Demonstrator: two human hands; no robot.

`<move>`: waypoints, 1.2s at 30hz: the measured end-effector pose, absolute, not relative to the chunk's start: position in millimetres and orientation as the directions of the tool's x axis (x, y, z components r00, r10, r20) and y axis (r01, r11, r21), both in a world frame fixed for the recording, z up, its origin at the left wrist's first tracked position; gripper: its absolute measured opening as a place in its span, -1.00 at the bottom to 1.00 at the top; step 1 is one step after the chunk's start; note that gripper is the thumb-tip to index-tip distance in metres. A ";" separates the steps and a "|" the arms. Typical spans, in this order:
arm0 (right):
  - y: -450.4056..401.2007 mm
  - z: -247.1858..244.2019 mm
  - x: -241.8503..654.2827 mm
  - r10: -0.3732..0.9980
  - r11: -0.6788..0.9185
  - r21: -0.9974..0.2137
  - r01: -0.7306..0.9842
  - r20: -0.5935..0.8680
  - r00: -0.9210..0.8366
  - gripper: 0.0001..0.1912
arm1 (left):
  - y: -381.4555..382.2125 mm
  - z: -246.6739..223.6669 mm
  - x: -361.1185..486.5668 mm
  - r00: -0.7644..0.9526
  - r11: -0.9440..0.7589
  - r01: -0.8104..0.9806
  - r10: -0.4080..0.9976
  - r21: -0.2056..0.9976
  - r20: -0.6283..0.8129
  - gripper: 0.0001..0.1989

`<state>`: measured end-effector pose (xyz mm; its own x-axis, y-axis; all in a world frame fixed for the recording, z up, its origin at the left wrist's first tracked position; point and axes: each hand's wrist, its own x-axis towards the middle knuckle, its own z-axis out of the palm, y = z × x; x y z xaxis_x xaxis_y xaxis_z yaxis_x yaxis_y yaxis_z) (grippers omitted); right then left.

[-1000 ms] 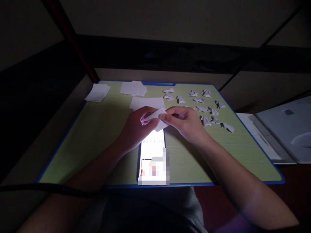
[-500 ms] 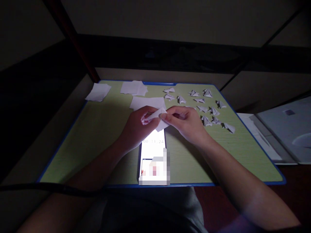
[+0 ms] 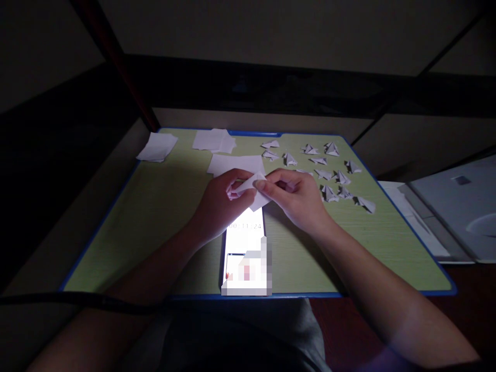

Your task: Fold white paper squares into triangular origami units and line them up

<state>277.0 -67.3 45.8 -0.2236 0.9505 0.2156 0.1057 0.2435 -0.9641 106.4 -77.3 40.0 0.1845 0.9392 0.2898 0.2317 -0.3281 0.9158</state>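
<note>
A small folded white paper (image 3: 260, 199) is held in the air above the middle of the green table (image 3: 155, 227). My left hand (image 3: 227, 199) grips its left side, thumb on top. On its right side my right hand (image 3: 296, 194) pinches it, with the thumb pressed on the upper face near the centre. The fingers beneath the paper are mostly hidden. Below the hands lies a lit phone (image 3: 242, 240) showing timer digits; its lower part is pixelated. Loose white sheets (image 3: 236, 163) lie just beyond the hands.
Paper stacks sit at the far left (image 3: 157, 146) and far middle (image 3: 213, 140). Several folded paper shapes (image 3: 341, 177) are spread over the table's far right. A black cable (image 3: 96, 300) crosses near the front left edge. Right of the table is a pale case-like object (image 3: 457, 206).
</note>
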 end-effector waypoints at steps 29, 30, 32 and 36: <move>-69.0 44.3 271.7 0.943 0.314 -0.942 0.118 0.295 -0.154 -0.67 | -77.3 37.2 107.8 0.170 -0.370 0.163 0.924 0.914 0.344 -0.90; -69.2 44.5 271.8 0.944 0.309 -0.944 0.117 0.290 -0.155 -0.68 | -77.3 37.1 107.6 0.172 -0.372 0.167 0.923 0.913 0.344 -0.90; -69.5 45.6 272.2 0.947 0.297 -0.949 0.110 0.277 -0.164 -0.69 | -77.3 37.1 107.3 0.171 -0.373 0.176 0.923 0.911 0.345 -0.89; -69.8 48.3 273.5 0.945 0.287 -0.954 0.086 0.267 -0.188 -0.72 | -77.2 37.6 106.9 0.171 -0.373 0.178 0.923 0.911 0.344 -0.90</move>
